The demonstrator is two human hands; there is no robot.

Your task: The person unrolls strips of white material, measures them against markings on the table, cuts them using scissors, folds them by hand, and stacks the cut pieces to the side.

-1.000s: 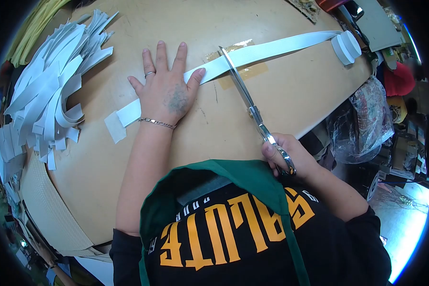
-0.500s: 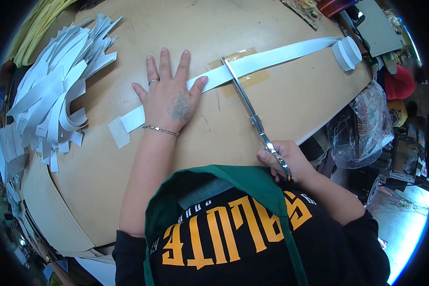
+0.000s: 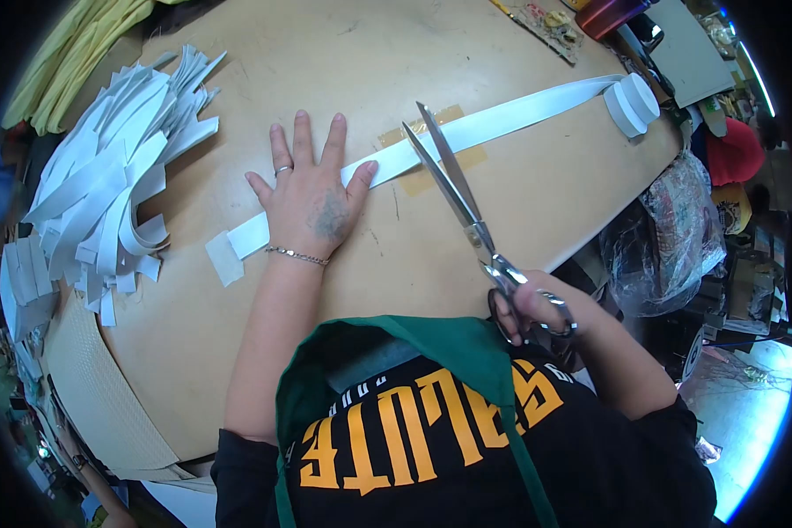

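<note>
Palm down with fingers spread, my left hand (image 3: 312, 194) presses a white strip (image 3: 502, 119) flat on the table. My right hand (image 3: 541, 308) grips the handles of metal scissors (image 3: 475, 231). Their blades are parted and lie across the strip, to the right of my left hand, over a patch of brown tape (image 3: 444, 167). At its right end the strip runs to a white roll (image 3: 632, 104). The strip's left end lies beside a pale square piece (image 3: 225, 258).
A pile of white strips (image 3: 106, 167) lies at the left of the table (image 3: 326, 53), with yellow cloth (image 3: 84, 53) behind it. At the right edge are a plastic bag (image 3: 678, 229), a red item (image 3: 735, 151) and a dark red cylinder (image 3: 607, 16). Another person's arm shows at lower left.
The scissors' blades have gone from closed to parted, and my right hand has moved slightly down and right. My left hand stays on the strip.
</note>
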